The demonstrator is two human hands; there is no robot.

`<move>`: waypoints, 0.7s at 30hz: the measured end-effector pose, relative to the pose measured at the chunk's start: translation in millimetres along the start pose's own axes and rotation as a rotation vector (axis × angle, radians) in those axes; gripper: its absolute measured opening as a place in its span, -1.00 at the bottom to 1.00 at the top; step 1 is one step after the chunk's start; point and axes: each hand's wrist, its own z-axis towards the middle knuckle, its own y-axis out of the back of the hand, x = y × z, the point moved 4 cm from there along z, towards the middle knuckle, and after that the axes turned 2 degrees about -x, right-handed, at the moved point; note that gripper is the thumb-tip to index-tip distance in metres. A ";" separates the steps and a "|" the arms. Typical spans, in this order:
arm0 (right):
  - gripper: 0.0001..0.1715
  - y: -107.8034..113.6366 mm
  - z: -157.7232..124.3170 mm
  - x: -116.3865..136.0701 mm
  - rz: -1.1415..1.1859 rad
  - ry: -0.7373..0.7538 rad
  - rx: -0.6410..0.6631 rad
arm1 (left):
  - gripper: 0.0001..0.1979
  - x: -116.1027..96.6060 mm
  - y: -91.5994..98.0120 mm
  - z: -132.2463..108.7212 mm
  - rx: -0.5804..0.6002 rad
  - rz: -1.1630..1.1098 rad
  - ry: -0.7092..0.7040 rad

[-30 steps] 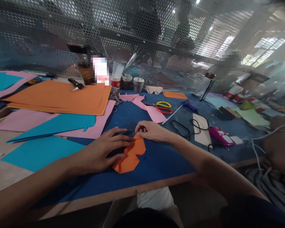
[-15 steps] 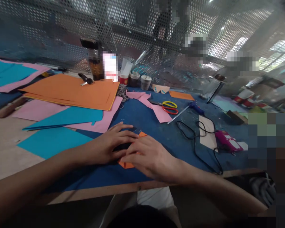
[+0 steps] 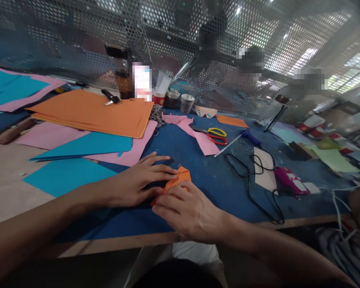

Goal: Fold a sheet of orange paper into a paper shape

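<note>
A small folded piece of orange paper (image 3: 184,173) lies on the blue tabletop near the front edge, mostly covered by my hands. My left hand (image 3: 138,182) rests to its left with the fingers stretched out and apart, their tips on the paper's left side. My right hand (image 3: 189,208) is over the paper's lower part, its fingers bent and close together, pressing onto the fold. What lies under my right palm is hidden. Nearest to my left wrist is a blue paper sheet (image 3: 66,176), flat on the table.
Large orange sheets (image 3: 93,112) lie at left over pink and blue paper. Behind are a jar (image 3: 121,76) and paper cups (image 3: 187,103). Scissors (image 3: 217,136), a pink strip (image 3: 205,144), a glue gun (image 3: 251,137) and its black cord (image 3: 248,196) lie ahead and right.
My right hand has slid slightly down and toward me, so more of the orange paper's upper end shows. My left hand stays about where it was. The view has shifted slightly.
</note>
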 end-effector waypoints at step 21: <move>-0.80 3.2 14.5 18.6 -0.135 0.013 0.105 | -0.36 -2.4 3.2 -2.7 0.091 0.037 0.013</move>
